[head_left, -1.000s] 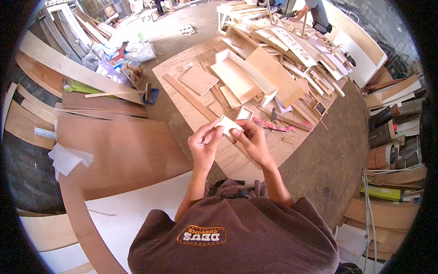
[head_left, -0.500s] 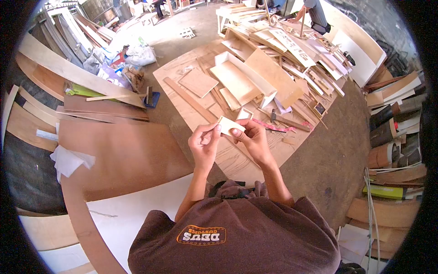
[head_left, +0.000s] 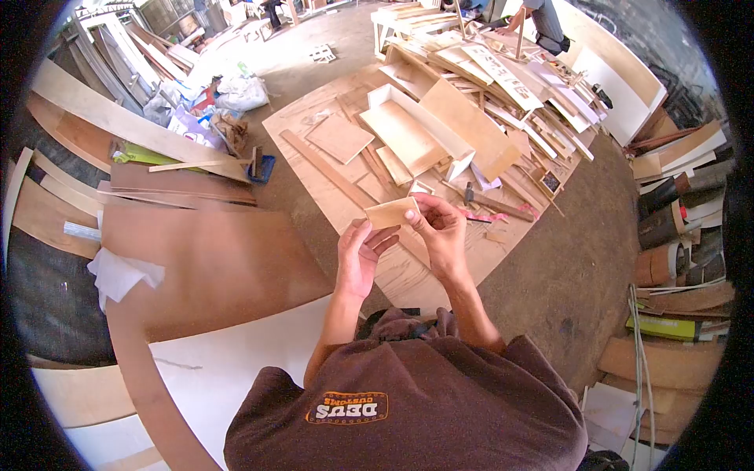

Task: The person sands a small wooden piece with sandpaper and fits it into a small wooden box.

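Note:
A small flat rectangular wooden piece (head_left: pixel 389 213) is up in front of me above the near part of the plywood sheet. My right hand (head_left: pixel 441 237) pinches its right end, thumb on the near face and fingers behind. My left hand (head_left: pixel 360 255) is at the piece's lower left edge, its fingers stretched out and apart under it, the thumb near the left corner. Just beyond the piece, a small wooden frame (head_left: pixel 422 188) is partly hidden by my right hand. To the right lies a hammer (head_left: pixel 495 204), with a pink strip (head_left: pixel 475 216) beside it.
An open wooden box (head_left: pixel 404 137) and a flat panel (head_left: pixel 339 139) lie on the plywood sheet (head_left: pixel 314 184). Stacked offcuts (head_left: pixel 503 74) cover its far side. A brown board (head_left: pixel 212 267) is on my left. Another person (head_left: pixel 546 23) stands at the far right.
The wooden piece has turned, so a broader, tan face shows. My left hand has loosened its pinch and its fingers have spread. My right hand keeps hold.

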`<state>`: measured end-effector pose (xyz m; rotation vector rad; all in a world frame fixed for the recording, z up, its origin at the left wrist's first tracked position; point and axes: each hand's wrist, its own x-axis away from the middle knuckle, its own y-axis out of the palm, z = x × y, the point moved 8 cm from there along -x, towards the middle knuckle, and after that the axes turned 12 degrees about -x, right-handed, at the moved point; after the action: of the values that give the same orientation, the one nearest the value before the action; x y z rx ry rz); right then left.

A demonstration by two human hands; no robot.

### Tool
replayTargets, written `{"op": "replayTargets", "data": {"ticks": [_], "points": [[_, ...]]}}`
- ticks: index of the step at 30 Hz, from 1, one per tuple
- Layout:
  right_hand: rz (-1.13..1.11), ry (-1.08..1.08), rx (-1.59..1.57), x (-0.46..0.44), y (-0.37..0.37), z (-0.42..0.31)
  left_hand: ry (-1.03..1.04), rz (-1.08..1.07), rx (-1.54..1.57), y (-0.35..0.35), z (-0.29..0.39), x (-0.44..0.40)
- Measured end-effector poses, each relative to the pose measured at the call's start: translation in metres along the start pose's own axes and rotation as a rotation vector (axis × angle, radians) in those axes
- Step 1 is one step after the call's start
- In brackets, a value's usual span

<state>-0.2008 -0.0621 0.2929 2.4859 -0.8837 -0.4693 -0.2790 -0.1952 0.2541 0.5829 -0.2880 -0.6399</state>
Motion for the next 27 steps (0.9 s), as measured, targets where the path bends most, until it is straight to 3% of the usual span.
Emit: {"op": "replayTargets", "data": {"ticks": [3, 5, 6, 8, 11, 13, 15, 19, 23, 27], "points": [[0.007, 0.011, 0.006, 0.002, -0.002, 0.002, -0.019, -0.036, -0.082, -0.008, -0.015, 0.000], [0.010, 0.030, 0.009, 0.003, -0.008, 0.006, 0.078, 0.029, -0.321, -0.024, -0.025, -0.003], [-0.034, -0.074, 0.182, 0.002, -0.011, 0.003, 0.078, 0.034, -0.319, -0.016, -0.022, 0.000], [-0.082, -0.169, 0.358, 0.004, -0.011, -0.004, 0.451, 0.212, -0.769, 0.009, 0.018, 0.018], [-0.183, -0.260, 0.607, 0.009, 0.002, -0.015, 0.609, 0.129, -1.028, 0.022, 0.025, 0.024], [-0.131, -0.119, 0.528, 0.009, -0.004, -0.007, 0.590, 0.117, -1.063, 0.019, 0.016, 0.022], [-0.128, -0.110, 0.493, 0.010, -0.004, -0.007, 0.436, 0.063, -0.879, 0.014, 0.000, 0.015], [-0.068, -0.065, 0.310, 0.010, -0.019, -0.004, 0.405, 0.085, -0.825, 0.014, -0.016, 0.015], [-0.028, -0.024, 0.360, 0.007, -0.050, 0.009, 0.365, 0.074, -0.832, 0.023, -0.036, 0.005], [0.074, 0.160, 0.071, -0.004, -0.087, 0.026, 0.178, 0.129, -0.821, 0.024, -0.076, -0.011]]}}
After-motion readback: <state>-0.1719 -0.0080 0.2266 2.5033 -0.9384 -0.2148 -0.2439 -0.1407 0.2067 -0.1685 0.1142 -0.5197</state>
